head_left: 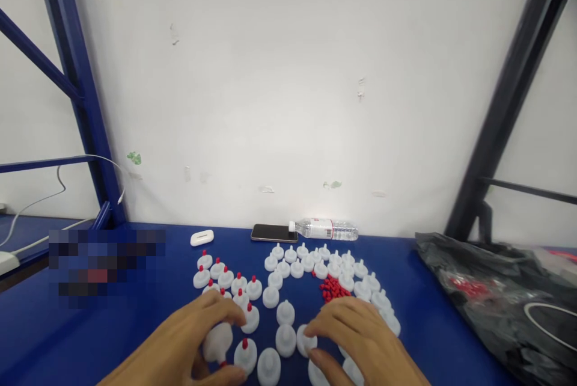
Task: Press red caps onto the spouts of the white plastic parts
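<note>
My left hand [192,341] is curled around a white round cap with a nozzle [219,341]. This cap is tilted, its red tip pointing down toward my thumb. Just right of that hand, a white nozzle cap with a red tip [245,357] stands upright. My right hand [354,338] reaches over a plain white nozzle cap [305,343], thumb and fingers apart at its right side; whether they touch it I cannot tell. Several red-tipped caps [226,278] stand beyond my left hand. Plain white caps [285,341] curve around a pile of small red tips [332,288], partly behind my right hand.
A phone [273,232], a clear water bottle [327,229] lying on its side and a white earbud case [202,237] are along the wall. Black plastic bags [478,302] cover the right side of the blue table [148,302]. A blurred patch hides part of the left.
</note>
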Motion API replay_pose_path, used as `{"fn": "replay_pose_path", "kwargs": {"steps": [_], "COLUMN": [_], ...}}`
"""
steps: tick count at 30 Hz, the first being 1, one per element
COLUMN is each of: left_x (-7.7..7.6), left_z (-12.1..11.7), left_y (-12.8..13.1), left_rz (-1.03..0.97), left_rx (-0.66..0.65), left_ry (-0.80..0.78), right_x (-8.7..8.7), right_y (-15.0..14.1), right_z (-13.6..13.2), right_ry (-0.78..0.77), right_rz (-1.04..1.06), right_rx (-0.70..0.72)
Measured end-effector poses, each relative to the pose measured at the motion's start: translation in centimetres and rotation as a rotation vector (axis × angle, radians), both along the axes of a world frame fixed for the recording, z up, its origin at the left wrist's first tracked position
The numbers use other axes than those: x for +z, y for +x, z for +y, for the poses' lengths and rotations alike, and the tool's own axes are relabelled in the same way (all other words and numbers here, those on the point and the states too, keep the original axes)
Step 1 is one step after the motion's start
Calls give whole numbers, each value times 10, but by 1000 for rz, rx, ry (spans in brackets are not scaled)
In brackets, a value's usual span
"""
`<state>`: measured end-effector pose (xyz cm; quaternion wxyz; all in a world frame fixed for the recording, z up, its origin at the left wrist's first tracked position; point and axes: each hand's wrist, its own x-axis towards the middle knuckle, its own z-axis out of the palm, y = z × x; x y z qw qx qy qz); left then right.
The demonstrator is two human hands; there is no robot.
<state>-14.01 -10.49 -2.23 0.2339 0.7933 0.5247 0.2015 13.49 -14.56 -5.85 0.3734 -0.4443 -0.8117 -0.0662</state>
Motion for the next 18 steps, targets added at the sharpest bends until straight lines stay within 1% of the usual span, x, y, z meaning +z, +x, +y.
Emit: {"fn": "replay_pose_path", "kwargs": {"steps": [3, 6, 8, 11, 14, 16, 18], "left_x": [-1, -8, -16, -30, -41, -44, -43], "left_z": [6, 11, 13, 17, 25, 29, 31], "left_y": [-10, -17, -23, -35, -45, -47, -47], "left_rz": [202, 286, 278, 231, 183, 156, 151], "left_rx": [35, 67, 43, -18, -126, -183, -203], "left_ry": [-34, -8, -7, -34, 17, 81, 117], "right_x": [-3, -8, -15, -26, -34, -36, -37], "right_y": [7, 11, 11, 11, 8, 6, 4], "right_z": [-2, 0, 5, 13, 19, 20, 21], "right_ry": [-5, 33, 64, 66, 34, 0, -32], "right_rz": [-26, -46, -60, -92, -123, -140, -158], "right_rx": [-75, -195, -253, -314, -357, -349, -317]}}
